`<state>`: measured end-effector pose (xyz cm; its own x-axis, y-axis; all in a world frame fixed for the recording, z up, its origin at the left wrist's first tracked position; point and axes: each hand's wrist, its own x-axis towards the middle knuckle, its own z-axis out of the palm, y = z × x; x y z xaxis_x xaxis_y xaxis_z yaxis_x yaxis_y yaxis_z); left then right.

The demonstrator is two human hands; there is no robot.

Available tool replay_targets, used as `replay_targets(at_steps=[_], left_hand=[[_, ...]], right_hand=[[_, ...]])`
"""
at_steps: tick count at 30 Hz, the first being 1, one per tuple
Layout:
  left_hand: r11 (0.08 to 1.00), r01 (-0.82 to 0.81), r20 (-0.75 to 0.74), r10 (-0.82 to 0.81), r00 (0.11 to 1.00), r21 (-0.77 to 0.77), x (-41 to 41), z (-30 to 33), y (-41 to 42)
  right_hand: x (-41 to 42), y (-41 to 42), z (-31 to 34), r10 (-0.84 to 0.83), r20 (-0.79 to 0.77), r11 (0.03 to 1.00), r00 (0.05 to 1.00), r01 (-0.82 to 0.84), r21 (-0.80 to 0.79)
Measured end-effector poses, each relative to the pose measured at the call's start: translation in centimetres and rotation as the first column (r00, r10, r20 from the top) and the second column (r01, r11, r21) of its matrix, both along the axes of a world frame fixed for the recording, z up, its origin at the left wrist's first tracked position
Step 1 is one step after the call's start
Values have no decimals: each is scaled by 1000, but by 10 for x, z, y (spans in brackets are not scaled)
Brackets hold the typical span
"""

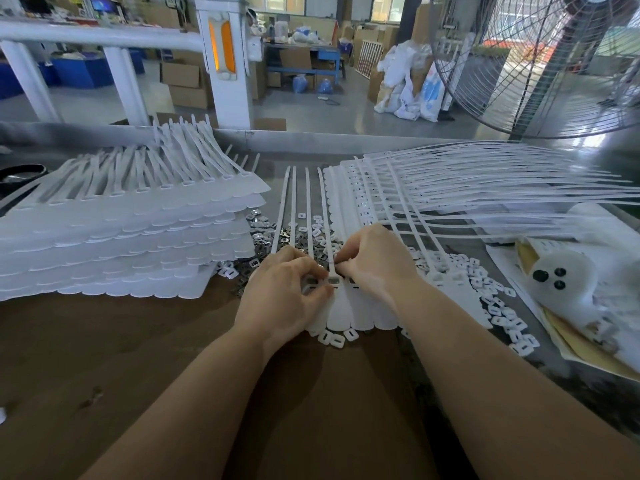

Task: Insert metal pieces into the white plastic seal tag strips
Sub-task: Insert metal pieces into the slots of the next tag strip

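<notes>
Both hands meet over a white seal tag strip [341, 306] that lies flat on the brown table [138, 358], its rounded tag ends toward the person and its thin tails running away from the hands. The left hand [282, 292] has its fingers curled down onto the strip's left part, thumb and forefinger pinched just beside a rectangular slot [334, 280] at the base of one tail. The right hand [377, 265] comes in from the other side, its fingertips curled and pinched together right at that same slot (whether a metal piece sits between them cannot be told, since the fingers hide it).

Just beyond the hands, small metal pieces [263, 233] lie scattered in a loose heap, mixed with white plastic caps [317, 225]. More caps [498, 306] spread to the right of the right hand, and a few [334, 337] lie just nearer than the strip's rounded ends.

Left of the left hand stands a tall stack of strips [121, 244]. Beyond and right of the right hand another pile of strips [450, 195] fans out. Far right rests a white bag [568, 282], with a large fan [540, 64] behind it.
</notes>
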<state>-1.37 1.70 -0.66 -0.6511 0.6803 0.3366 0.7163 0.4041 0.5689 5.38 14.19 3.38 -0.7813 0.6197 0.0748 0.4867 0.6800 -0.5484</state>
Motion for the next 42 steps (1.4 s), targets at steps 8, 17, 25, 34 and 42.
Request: replay_targets(at_steps=[8,17,25,34,42], left_hand=[[1000,10,-14,-10,1000,-5,-2,1,0],[1000,22,-6,-22,1000,-4,-1,1,-2],[1000,27,30,-27,999,-12,-1,2,-3],[1000,26,45,-27,999,10,1,3,-3],[1000,30,48,-30,998,2,0,3,-3]], right_hand=[[12,9,-2,-27,-195,991,980,0,-134],[29,17,2,-5,-362,962,932,-93,-255],[48,33,7,49,-221,979,974,-90,-181],[45,27,13,171,26,982,985,-168,-81],[39,27,23,179,203,983,963,-167,-75]])
